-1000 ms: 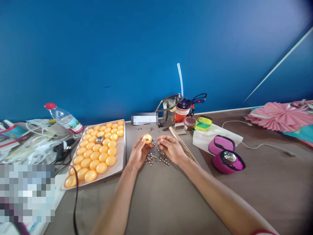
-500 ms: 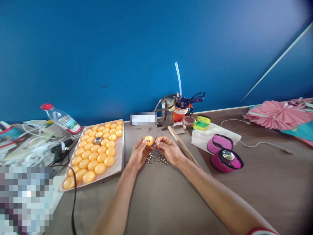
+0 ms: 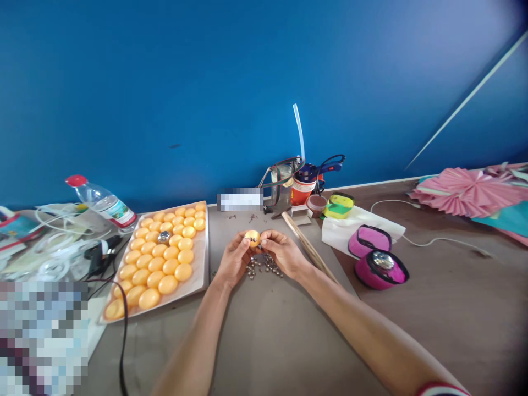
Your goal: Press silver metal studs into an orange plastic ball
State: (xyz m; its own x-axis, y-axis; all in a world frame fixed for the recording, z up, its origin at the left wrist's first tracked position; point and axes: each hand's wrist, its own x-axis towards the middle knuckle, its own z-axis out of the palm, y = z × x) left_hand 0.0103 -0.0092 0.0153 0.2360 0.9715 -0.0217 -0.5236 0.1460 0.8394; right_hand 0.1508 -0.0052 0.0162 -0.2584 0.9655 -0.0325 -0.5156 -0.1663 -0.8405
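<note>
Between my hands is a small orange ball (image 3: 252, 237) with dark, shiny spots on its near face. My left hand (image 3: 234, 259) is closed on it, thumb across its left side. From the right, my right hand (image 3: 285, 252) pinches at the ball's edge; whether a small piece is also between those fingertips is hidden. Just below, a loose pile of small silvery metal beads (image 3: 272, 266) lies on the grey mat (image 3: 268, 330). Left of my hands, a shallow white tray (image 3: 201, 275) holds rows of orange balls (image 3: 169, 284) and one silvery one (image 3: 164, 236).
Behind my hands stand a glass jar (image 3: 282, 190) and orange cups (image 3: 303, 193) with tools. A wooden stick (image 3: 307, 245) lies beside my right hand. Pink bands (image 3: 378, 277) are at right, pink folded paper (image 3: 462, 192) farther off. A bottle (image 3: 108, 206) and cables (image 3: 58, 261) crowd the left.
My right fingertips have moved in against the ball's right edge, where a small dark piece showed between them and the ball. The ball has turned slightly in my left hand.
</note>
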